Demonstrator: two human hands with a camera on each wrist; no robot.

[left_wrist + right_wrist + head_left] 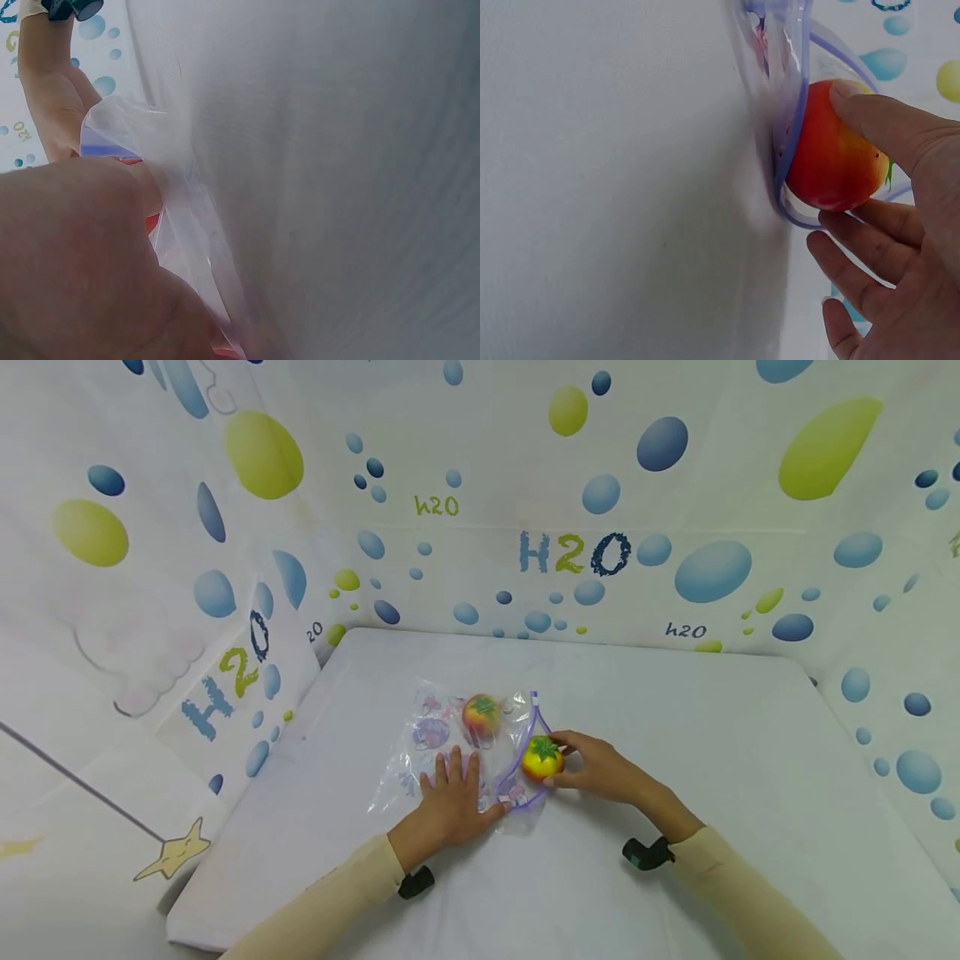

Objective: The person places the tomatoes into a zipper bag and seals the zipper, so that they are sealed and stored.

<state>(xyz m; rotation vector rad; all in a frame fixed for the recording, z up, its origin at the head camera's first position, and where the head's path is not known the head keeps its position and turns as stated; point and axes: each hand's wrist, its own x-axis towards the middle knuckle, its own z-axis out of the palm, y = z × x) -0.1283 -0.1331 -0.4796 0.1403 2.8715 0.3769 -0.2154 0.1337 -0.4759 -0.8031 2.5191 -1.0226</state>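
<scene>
A clear zip bag (431, 735) with purple prints lies on the white table, its purple-edged mouth spread toward the right. Inside it rests a red-and-yellow toy tomato (480, 714) with a green top. My left hand (453, 802) lies on the bag with its fingers spread, the thumb near the purple edge. Between the thumb and fingers of my right hand (603, 768) is a second toy tomato (542, 759), held at the bag's mouth. The right wrist view shows this tomato (832, 150) partly within the purple rim (799, 112).
A white cloth covers the table (712, 735). Behind it and at both sides hang white curtains (502, 452) printed with blue and green drops. A dark wrist camera (647, 853) sits under the right wrist, another (416, 882) under the left.
</scene>
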